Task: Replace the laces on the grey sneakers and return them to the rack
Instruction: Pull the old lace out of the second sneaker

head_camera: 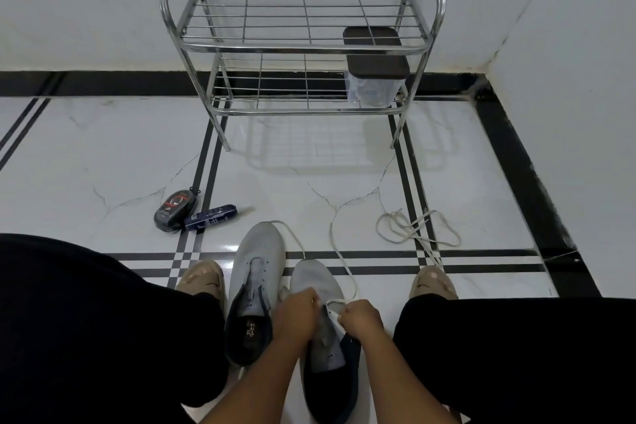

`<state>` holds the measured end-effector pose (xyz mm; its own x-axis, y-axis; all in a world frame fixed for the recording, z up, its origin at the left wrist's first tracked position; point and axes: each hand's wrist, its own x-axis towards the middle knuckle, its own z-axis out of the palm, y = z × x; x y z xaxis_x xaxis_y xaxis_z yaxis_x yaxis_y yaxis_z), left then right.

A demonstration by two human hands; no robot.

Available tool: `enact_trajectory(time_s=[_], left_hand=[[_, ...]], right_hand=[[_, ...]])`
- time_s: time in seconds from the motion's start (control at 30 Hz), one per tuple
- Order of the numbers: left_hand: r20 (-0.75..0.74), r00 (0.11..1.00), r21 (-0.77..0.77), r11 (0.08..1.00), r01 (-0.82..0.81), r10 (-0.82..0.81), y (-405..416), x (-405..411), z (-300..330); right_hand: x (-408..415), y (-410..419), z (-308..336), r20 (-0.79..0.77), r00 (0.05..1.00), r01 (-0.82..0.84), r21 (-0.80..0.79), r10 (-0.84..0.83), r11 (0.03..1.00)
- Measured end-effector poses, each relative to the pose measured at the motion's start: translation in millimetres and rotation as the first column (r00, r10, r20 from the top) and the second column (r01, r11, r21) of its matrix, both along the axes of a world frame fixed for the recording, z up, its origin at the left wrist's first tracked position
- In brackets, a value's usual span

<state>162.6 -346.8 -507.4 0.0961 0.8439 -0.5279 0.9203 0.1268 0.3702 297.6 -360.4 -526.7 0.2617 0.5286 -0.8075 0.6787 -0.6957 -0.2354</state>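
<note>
Two grey sneakers with dark collars stand on the floor between my feet. The left sneaker (258, 272) has no lace in it. Over the right sneaker (315, 280), my left hand (296, 313) grips the shoe's left eyelet side. My right hand (361, 318) pinches a white lace (339, 255) at the eyelets; this lace trails forward across the floor past both toes. A second white lace (413, 227) lies in a loose tangle on the floor to the right. The metal shoe rack (303, 45) stands against the wall ahead.
A clear box with a dark lid (375, 79) sits on the rack's lower shelf at the right. A black shoe-polish container (175, 210) and a blue packet (210, 217) lie on the floor at left. My feet (203, 279) flank the sneakers.
</note>
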Motion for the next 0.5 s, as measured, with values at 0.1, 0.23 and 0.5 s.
enact_trajectory(time_s=[0.1, 0.23, 0.5], left_hand=[[0.33, 0.787, -0.116, 0.85, -0.514, 0.521, 23.8, -9.1, 10.4], [0.596, -0.238, -0.568, 0.193, -0.8, 0.766, 61.6, -41.0, 33.2], [0.108, 0.99, -0.05, 0.995, -0.081, 0.086, 28.7, -9.0, 11.0]], right_hand=[[2.9, 2.8, 2.8, -0.01, 0.999, -0.036, -0.001, 0.036, 0.999], [3.7, 10.2, 6.0, -0.019, 1.0, -0.024, 0.018, 0.024, 1.0], [-1.9, 3.7, -1.2, -0.038, 0.997, 0.07, 0.002, -0.07, 0.998]])
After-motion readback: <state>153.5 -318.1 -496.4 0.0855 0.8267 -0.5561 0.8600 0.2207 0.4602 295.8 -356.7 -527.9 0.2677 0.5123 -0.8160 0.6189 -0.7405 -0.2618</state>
